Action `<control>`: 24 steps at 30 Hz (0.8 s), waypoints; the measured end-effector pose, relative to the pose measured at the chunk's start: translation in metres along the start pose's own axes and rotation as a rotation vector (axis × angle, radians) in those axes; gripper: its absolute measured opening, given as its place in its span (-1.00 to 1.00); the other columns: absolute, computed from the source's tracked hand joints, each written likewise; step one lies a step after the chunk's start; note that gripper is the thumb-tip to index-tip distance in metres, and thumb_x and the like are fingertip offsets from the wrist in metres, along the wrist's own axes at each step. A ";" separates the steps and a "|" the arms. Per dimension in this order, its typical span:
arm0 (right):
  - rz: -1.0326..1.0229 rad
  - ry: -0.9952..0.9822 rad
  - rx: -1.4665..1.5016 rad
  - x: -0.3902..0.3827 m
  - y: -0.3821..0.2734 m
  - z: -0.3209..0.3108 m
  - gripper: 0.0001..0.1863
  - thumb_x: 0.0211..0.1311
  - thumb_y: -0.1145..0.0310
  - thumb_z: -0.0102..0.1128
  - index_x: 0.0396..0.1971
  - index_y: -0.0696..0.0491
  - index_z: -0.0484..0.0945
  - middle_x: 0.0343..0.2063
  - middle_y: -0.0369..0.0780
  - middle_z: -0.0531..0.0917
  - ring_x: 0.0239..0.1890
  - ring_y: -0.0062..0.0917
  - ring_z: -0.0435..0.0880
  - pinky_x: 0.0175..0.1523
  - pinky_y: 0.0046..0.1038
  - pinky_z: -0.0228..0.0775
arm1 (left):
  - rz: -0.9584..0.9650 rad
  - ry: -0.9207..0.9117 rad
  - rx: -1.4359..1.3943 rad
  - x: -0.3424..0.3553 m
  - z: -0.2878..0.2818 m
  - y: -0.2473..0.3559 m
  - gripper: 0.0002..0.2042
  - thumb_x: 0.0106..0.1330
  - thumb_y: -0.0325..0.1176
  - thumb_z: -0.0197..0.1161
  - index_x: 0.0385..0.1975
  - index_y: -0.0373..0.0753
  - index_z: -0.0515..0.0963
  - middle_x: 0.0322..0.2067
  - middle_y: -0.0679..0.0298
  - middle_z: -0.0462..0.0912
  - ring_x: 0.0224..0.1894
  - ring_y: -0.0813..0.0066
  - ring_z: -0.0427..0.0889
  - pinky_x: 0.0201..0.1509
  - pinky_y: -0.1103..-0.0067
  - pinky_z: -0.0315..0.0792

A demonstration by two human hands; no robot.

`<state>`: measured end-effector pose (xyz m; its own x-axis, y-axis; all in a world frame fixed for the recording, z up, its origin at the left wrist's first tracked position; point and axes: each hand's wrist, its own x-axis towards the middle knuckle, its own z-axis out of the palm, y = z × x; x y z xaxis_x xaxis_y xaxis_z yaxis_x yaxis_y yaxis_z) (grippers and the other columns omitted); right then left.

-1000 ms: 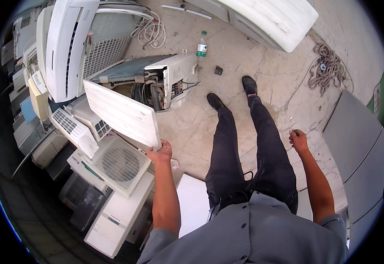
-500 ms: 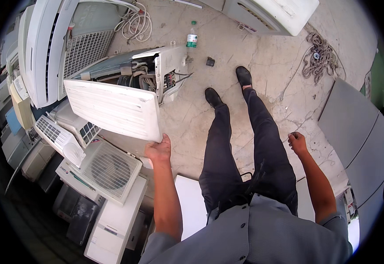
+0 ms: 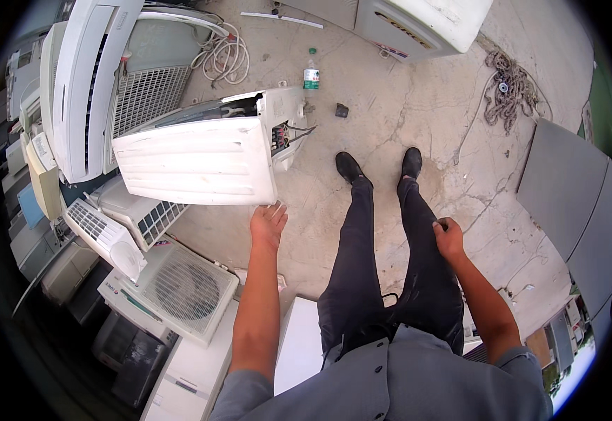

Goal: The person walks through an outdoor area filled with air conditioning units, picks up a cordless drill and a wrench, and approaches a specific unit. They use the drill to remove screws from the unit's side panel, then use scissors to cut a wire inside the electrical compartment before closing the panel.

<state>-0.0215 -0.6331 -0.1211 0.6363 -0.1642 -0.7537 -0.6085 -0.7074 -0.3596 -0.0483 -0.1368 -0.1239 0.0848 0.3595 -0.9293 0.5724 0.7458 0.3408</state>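
Observation:
A white ribbed cover panel point(image 3: 197, 165) stands tilted against the front of an air-conditioner outdoor unit point(image 3: 286, 111). My left hand point(image 3: 269, 223) is at the panel's lower right corner, its fingers curled against the edge; the fingertips are partly hidden. Through gaps at the unit's top and right side I see dark inner parts and a terminal block with loose wires point(image 3: 285, 135). My right hand point(image 3: 449, 238) is closed in front of my right thigh. A small dark spot shows at its curled fingers, too unclear to name.
To the left are stacked indoor units point(image 3: 106, 224) and another outdoor unit with a round fan grille point(image 3: 190, 288). A plastic bottle point(image 3: 311, 76), a small black piece point(image 3: 342, 110), a coiled white cable point(image 3: 225, 59) and a heap of rope point(image 3: 509, 91) lie about on the concrete floor. Grey panels point(image 3: 566, 189) stand right.
The panel has swung up toward the unit, covering more of its inner wiring. My left hand has moved up and right with it. My right hand has come left, in front of my thigh.

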 end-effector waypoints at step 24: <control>0.269 -0.125 0.589 -0.008 0.101 -0.199 -0.72 0.37 0.20 0.20 -0.09 0.09 0.54 -0.45 -0.26 0.64 -0.53 -0.54 0.61 -0.51 -0.46 0.40 | 0.197 0.038 0.498 -0.216 -0.011 -0.138 -0.73 0.37 -0.25 0.17 -0.06 -0.26 0.58 -0.35 0.18 0.68 -0.46 0.40 0.66 -0.50 0.49 0.43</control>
<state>0.0058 -0.8401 -0.0421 0.3878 -0.1761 -0.9048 -0.9188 -0.1529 -0.3640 -0.1543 -0.3113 0.0309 0.2053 0.4928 -0.8456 0.8670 0.3093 0.3908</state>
